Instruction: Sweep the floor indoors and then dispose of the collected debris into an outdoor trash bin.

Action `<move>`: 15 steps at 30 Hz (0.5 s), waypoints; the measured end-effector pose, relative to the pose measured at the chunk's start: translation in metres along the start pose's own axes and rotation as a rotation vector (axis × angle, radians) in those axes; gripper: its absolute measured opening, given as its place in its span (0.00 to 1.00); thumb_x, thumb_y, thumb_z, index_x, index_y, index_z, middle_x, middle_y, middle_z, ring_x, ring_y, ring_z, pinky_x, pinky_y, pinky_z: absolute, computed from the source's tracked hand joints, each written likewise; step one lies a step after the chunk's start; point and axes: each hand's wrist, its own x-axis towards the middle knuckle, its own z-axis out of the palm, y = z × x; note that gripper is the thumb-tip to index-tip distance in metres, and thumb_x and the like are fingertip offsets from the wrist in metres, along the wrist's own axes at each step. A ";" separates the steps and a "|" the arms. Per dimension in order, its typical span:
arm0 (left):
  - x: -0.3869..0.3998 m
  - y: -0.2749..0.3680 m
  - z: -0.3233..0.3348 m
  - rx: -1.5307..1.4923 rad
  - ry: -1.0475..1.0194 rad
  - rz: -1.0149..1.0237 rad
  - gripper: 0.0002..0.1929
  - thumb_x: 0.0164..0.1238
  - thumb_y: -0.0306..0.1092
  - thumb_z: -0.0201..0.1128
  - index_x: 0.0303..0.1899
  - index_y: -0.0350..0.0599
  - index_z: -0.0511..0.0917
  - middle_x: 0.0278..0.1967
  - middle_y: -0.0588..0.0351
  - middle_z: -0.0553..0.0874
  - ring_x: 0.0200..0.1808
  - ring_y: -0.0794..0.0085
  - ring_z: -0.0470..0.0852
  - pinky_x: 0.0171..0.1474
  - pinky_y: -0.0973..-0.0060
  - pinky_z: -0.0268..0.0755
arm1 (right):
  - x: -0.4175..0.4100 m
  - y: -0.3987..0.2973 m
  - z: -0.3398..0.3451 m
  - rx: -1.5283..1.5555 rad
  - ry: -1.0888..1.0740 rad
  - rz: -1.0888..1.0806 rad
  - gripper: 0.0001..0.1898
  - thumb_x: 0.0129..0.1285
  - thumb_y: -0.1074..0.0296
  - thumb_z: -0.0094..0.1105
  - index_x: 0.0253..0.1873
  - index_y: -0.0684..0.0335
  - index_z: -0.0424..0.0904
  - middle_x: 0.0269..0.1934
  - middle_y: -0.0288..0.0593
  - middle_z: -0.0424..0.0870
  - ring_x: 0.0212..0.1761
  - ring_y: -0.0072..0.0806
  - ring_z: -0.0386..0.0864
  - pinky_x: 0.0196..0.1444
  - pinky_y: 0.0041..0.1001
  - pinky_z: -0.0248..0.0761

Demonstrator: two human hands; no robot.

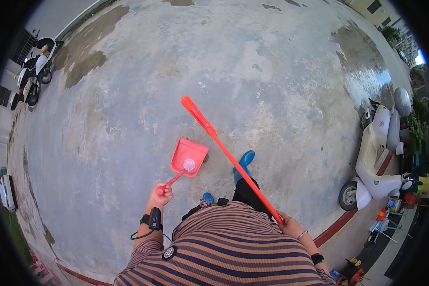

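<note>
My left hand [161, 195] is closed around the handle of a pink plastic dustpan [189, 152], which is held out in front of me on the left. A clear, crumpled-looking piece of plastic [189, 164] lies in the pan near its handle end. With my right hand [289, 224] at my right hip, I grip the end of a long orange-red broom [241, 171]. Its shaft slants forward and left across my body. The bristle head [193, 107] points away from me, beyond the dustpan; whether it touches the ground I cannot tell.
Concrete ground [139, 89] has damp patches, with a shiny puddle [366, 80] at the far right. A cream scooter [375, 157] stands on the right, another scooter [35, 71] at the far left. Toys [382, 223] lie past a red-brown edge strip [336, 227]. Blue boots [245, 162] are on my feet.
</note>
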 end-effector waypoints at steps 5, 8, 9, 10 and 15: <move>0.032 0.003 0.082 -0.081 -0.123 0.064 0.10 0.41 0.28 0.51 0.28 0.35 0.66 0.18 0.56 0.71 0.16 0.76 0.68 0.18 0.82 0.58 | 0.077 -0.004 -0.048 0.033 0.142 -0.083 0.23 0.48 0.69 0.51 0.52 0.65 0.63 0.37 0.53 0.75 0.40 0.39 0.73 0.44 0.27 0.64; 0.048 -0.001 0.159 -0.052 -0.199 0.021 0.11 0.41 0.27 0.50 0.31 0.33 0.65 0.19 0.56 0.70 0.16 0.76 0.68 0.19 0.82 0.61 | 0.126 -0.025 -0.102 0.075 0.235 -0.148 0.21 0.49 0.67 0.51 0.50 0.64 0.65 0.37 0.54 0.75 0.41 0.41 0.73 0.43 0.29 0.64; 0.050 -0.001 0.188 -0.034 -0.195 -0.029 0.12 0.42 0.26 0.50 0.32 0.31 0.65 0.20 0.56 0.70 0.16 0.76 0.68 0.19 0.82 0.62 | 0.140 -0.035 -0.118 0.107 0.273 -0.169 0.20 0.49 0.66 0.51 0.49 0.64 0.66 0.37 0.54 0.75 0.41 0.42 0.73 0.43 0.30 0.64; 0.052 -0.002 0.217 -0.005 -0.207 -0.030 0.12 0.42 0.26 0.50 0.32 0.31 0.65 0.20 0.56 0.70 0.16 0.76 0.68 0.19 0.82 0.62 | 0.158 -0.036 -0.130 0.126 0.309 -0.199 0.20 0.50 0.64 0.51 0.48 0.64 0.66 0.32 0.52 0.75 0.37 0.40 0.74 0.40 0.30 0.65; 0.085 0.007 0.320 0.077 -0.326 -0.079 0.12 0.45 0.27 0.50 0.33 0.30 0.65 0.17 0.59 0.70 0.15 0.77 0.68 0.17 0.84 0.61 | 0.180 -0.120 -0.217 0.495 0.200 -0.200 0.17 0.53 0.64 0.49 0.48 0.62 0.66 0.17 0.32 0.65 0.12 0.18 0.63 0.13 0.19 0.57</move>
